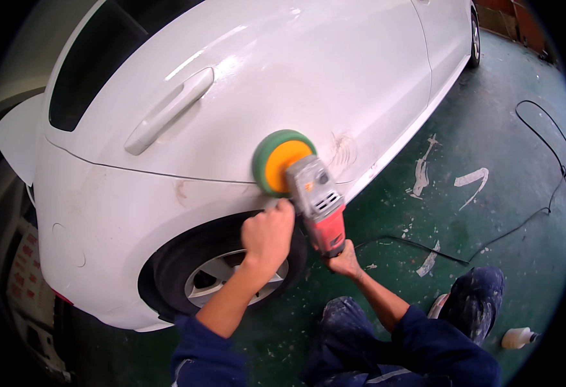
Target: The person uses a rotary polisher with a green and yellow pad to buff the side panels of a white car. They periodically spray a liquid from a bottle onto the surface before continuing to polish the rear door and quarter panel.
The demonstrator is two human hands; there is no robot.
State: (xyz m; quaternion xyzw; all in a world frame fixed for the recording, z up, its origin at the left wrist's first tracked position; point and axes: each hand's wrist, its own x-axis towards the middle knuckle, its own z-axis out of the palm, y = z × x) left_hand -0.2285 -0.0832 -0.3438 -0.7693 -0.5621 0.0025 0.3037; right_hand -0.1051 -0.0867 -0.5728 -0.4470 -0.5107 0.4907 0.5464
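- At the lower edge, the person's knees (480,293) were bent, a white bottle (516,338) near the right one.
- The right hand (344,260) had its fingers wrapped round the polisher's rear end.
- The left hand (268,237) was clenched beside the polisher's head; what its fingers gripped was mostly hidden.
- The polisher (318,200) was at the car's side, above the wheel (222,277), its long axis slanting from lower right to upper left, its pad (285,161) facing the panel.
- The arch edge curved just below the pad; a seam ran left from it.
- The car (367,71) gave broad room above, up to the handle (170,111).
- Rightward, past the sill, a cord (512,231) crossed the floor (483,145).
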